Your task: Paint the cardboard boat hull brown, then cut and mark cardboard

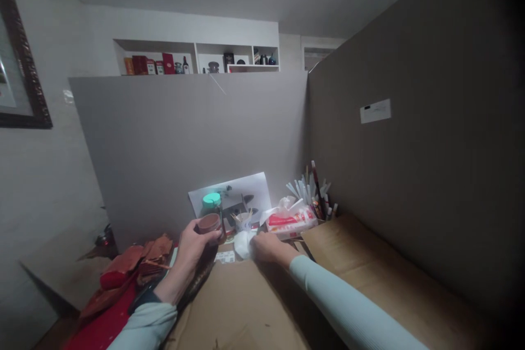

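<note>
Now you are holding one small brown cup (209, 223) in left hand (192, 245), fingers wrapped around it, just left of white tissue wad (243, 244). Right hand (267, 247) is closing on that wad, pinching it. Likely wiping step; next move is calling for bringing wad into cup. Behind wad: one teal-capped bottle (212, 203), one tissue pack (292, 221), one brush bunch (311, 191).

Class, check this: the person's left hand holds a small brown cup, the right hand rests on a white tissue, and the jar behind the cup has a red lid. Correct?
Not quite. The head view shows the jar has a green lid, not red. The rest stands: the left hand holds the small brown cup, and the right hand rests on the white tissue.
</note>
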Tool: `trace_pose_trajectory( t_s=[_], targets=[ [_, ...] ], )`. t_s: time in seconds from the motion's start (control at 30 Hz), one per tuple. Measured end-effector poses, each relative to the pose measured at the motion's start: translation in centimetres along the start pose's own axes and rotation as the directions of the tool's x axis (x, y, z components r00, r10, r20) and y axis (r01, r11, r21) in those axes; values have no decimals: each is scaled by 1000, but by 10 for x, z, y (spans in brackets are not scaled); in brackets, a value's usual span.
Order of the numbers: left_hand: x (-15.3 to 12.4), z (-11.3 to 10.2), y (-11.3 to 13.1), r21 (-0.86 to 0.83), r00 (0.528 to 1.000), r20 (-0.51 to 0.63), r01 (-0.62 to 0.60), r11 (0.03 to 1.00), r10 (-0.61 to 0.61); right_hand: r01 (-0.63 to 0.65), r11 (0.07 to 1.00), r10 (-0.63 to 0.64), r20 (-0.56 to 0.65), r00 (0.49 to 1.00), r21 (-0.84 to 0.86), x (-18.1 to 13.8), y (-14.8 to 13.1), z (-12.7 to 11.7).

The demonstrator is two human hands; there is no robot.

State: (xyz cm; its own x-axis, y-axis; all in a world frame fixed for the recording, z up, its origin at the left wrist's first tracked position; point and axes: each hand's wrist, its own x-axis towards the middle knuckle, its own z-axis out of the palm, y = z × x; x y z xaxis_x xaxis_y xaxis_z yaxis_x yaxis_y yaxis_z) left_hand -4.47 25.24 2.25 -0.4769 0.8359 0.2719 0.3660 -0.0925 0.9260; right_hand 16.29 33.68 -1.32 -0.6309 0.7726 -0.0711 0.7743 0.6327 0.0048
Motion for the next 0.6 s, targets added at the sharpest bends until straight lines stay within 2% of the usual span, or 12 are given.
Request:
trace_pose_trajectory(
  t_s=[0.17, 0.3, 0.43, 0.6],
  targets=[
    [3, 5, -5, -22, 1000, 2, -16, 1000, 16, -16, 997, 22, -73, 997, 75, -11, 3, -13],
    [5, 11, -11, -62, 1000, -1, -19, 998, 19, -15, 986, 51, -215, 975, 167, -22, 22, -36],
    [4, 23, -14, -99, 1000, 21, -15, 995, 17, 30, 965, 70, -368, 927, 260, -35, 46, -61],
    [0, 43, -12, -82, 998, 59, 6, 997, -1, 54, 937, 147, -531, 834, 345, -51, 66, -83]
  ],
)
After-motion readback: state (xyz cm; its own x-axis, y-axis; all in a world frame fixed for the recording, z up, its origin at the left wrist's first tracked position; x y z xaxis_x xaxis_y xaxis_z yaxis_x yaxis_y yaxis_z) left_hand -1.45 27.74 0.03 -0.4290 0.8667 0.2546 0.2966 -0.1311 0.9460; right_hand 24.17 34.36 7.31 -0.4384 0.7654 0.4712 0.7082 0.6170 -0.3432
